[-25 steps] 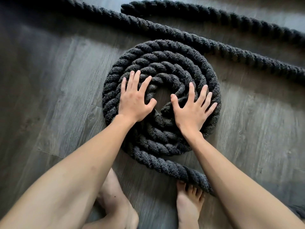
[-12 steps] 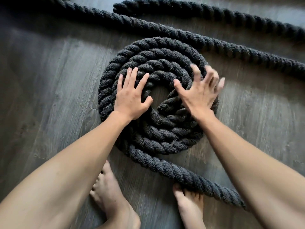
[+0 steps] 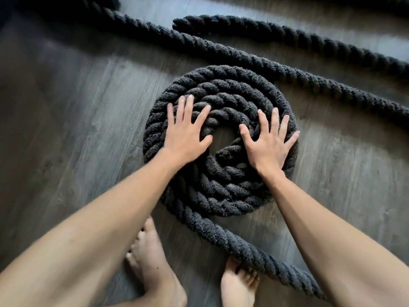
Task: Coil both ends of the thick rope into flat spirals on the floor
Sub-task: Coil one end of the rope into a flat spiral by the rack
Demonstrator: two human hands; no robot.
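A thick dark grey twisted rope lies on the wooden floor, one end wound into a flat spiral [image 3: 223,191] of about three turns with a small gap at its centre. My left hand [image 3: 186,134] lies flat with spread fingers on the spiral's left side. My right hand [image 3: 269,140] lies flat with spread fingers on its right side. The outer turn leaves the spiral at the lower left and runs as a loose length [image 3: 250,251] to the lower right. The rope's other end [image 3: 179,24] lies straight beyond the spiral.
Another stretch of the rope [image 3: 287,67] runs diagonally just behind the spiral, from upper left to right. My bare feet [image 3: 152,269] stand on the grey wood floor [image 3: 66,129] near the loose length; the right toes [image 3: 236,275] touch it.
My right hand lifted from the spiral's right side toward its upper right, then came back down flat on the right side. The left hand stayed pressed on the left side.
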